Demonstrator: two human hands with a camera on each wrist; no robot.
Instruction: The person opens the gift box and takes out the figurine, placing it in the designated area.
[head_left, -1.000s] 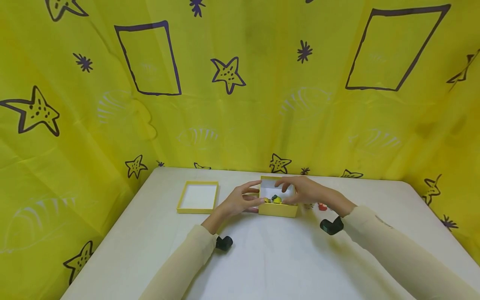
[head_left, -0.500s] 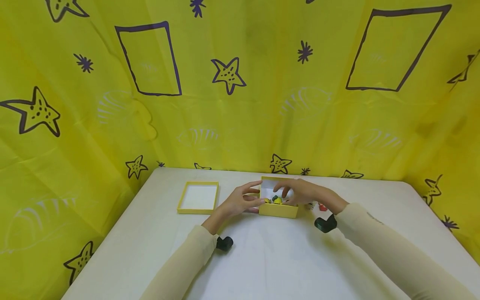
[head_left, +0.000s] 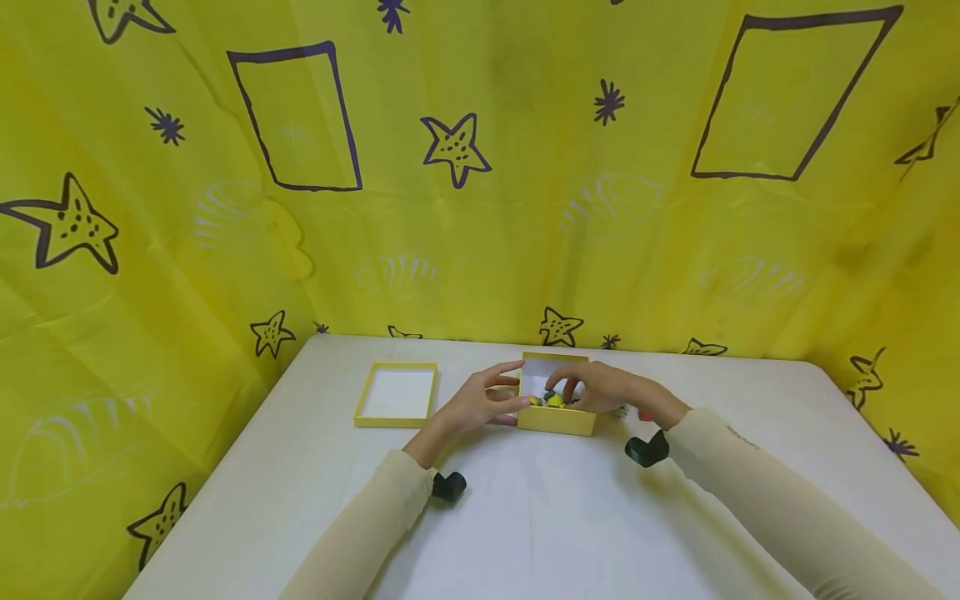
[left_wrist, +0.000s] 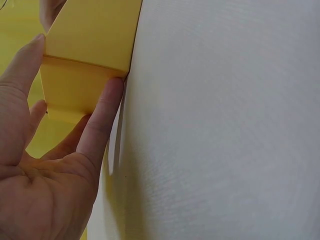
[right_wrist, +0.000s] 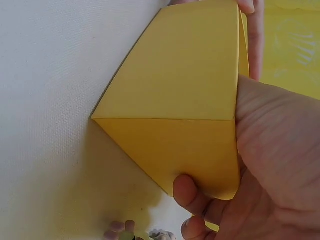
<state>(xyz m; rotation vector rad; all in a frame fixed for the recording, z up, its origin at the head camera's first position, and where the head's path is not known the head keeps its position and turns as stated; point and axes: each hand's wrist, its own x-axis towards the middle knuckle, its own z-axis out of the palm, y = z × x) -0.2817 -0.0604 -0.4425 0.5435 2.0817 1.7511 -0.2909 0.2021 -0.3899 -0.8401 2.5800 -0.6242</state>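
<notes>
A yellow open box [head_left: 555,421] with a white inside stands on the table. Small toy-like things lie in it, among them a yellow-green one [head_left: 554,400] and a yellow one [head_left: 534,401] at its left. My left hand [left_wrist: 60,155] touches the box's left side with outstretched fingers and thumb. My right hand [head_left: 603,386] reaches in over the right wall. Its index fingertip is close to the yellow-green toy; whether it pinches it I cannot tell. In the right wrist view the thumb base of this hand [right_wrist: 280,150] crosses the rim, and other fingers bend outside the box.
A shallow yellow lid [head_left: 395,396] with a white inside lies left of the box. A small red thing [head_left: 644,414] and a greyish one [head_left: 619,412] are on the white table [head_left: 525,517] right of the box. A yellow patterned curtain [head_left: 480,233] hangs behind.
My right hand has moved left and slightly down, deeper into the box, its index fingertip now by the yellow-green toy. The left hand and the lid stay put.
</notes>
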